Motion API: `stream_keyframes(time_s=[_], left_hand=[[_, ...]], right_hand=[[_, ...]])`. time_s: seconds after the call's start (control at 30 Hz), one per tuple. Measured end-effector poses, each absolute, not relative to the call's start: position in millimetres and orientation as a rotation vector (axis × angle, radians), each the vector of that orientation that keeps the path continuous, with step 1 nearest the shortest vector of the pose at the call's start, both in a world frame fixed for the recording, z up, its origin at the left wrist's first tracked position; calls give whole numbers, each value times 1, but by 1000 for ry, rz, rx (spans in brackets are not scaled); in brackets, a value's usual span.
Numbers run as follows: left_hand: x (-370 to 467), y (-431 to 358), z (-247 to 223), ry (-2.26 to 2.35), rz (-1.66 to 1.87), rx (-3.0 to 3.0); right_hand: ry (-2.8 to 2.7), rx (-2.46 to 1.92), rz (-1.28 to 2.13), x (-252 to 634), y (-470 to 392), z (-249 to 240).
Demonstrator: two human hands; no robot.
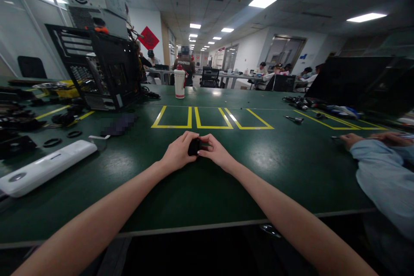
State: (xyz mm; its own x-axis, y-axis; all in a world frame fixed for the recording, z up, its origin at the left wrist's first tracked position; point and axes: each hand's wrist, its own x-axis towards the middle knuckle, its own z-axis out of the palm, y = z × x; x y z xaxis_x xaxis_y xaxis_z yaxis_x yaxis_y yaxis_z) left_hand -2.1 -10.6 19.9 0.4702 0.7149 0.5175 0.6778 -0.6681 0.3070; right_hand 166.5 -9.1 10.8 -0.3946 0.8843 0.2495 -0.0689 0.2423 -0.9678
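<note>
A small black object [194, 147] is held between my two hands, just above the green table [200, 198] and on the near side of the yellow tape outlines [213, 127]. My left hand [180, 151] wraps its fingers round the object's left side. From the right, the thumb and fingertips of my right hand [214, 151] pinch at its edge. Fingers cover part of the object, and its details are too dark to make out.
An open black computer case [113, 73] stands back left. A white elongated device [48, 168] and black rings [52, 142] lie left. A white cup [179, 83] stands behind the tape. A tool [294, 119] lies right, near a person's sleeved arms [381, 164].
</note>
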Motion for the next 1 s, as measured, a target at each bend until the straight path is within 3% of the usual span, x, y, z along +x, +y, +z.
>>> stream_keyframes(time_s=[0.37,0.6,1.0], left_hand=[[-1,-10,19,1271,975,2643],[-1,-10,19,1259,978,2641],[-1,-11,20,1259,990,2631]], right_hand=[[-1561,-967,1257,165,-9,11],[-1574,-778,1307,166,-10,10],[-1597,-928,1231,166,-6,8]])
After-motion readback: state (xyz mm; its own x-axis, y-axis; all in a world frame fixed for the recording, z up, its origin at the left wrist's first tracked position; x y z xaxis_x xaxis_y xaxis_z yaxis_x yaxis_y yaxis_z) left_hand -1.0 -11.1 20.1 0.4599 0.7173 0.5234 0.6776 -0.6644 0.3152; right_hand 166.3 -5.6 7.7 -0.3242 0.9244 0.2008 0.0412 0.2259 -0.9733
